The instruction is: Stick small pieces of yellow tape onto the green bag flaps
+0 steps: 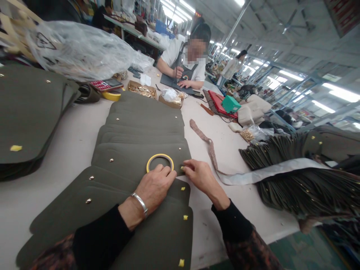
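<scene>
A roll of yellow tape is gripped at its near side by my left hand, which wears a silver bangle. It is held just over overlapping dark olive panels laid out in a row. My right hand pinches a small piece of yellow tape at the right edge of one panel. Nearer panels carry yellow tape bits along their right edge. Gold-coloured studs show on the left side of several panels. My fingers partly hide the roll's lower rim.
Across the table sits a co-worker, hands on a dark piece. Boxes of gold-coloured metal parts stand at the far end. Stacked panels lie left; a strapped bundle of panels lies right. Clear plastic bags are at upper left.
</scene>
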Tool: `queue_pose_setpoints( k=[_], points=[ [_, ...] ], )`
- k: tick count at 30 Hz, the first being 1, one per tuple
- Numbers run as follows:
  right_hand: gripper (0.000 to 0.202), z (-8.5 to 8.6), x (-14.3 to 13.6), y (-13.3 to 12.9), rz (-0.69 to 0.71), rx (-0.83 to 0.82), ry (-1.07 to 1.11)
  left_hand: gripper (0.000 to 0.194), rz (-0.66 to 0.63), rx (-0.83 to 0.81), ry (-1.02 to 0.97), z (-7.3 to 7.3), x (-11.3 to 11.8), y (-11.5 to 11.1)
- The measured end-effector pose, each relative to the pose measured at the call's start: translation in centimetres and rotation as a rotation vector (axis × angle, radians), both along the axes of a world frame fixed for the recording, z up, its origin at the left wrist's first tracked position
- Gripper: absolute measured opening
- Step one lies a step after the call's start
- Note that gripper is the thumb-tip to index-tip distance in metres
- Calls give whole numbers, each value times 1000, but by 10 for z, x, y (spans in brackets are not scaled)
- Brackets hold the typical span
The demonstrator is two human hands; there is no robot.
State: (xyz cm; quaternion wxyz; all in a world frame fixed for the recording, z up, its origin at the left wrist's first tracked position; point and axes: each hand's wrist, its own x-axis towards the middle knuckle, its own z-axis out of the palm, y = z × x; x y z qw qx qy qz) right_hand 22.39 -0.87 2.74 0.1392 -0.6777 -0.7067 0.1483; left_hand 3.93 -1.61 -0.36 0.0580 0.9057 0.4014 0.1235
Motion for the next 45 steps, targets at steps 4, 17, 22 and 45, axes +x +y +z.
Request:
queue_pose_setpoints(
  k=[4, 17, 22, 45],
  points=[
    [15, 8, 6, -33, 121, 1, 52, 15, 7, 7, -17, -1, 0, 0],
    [19, 13, -27, -28, 159, -289, -416, 16, 15, -18, -22, 0, 0, -1],
    [20, 13, -37, -24, 123, -301, -442, 18, 24, -12, -31, -1, 0, -1],
    [29, -15, 13, 27, 91, 316, 210, 19, -5, -44, 31, 12, -7, 7]
  ],
)
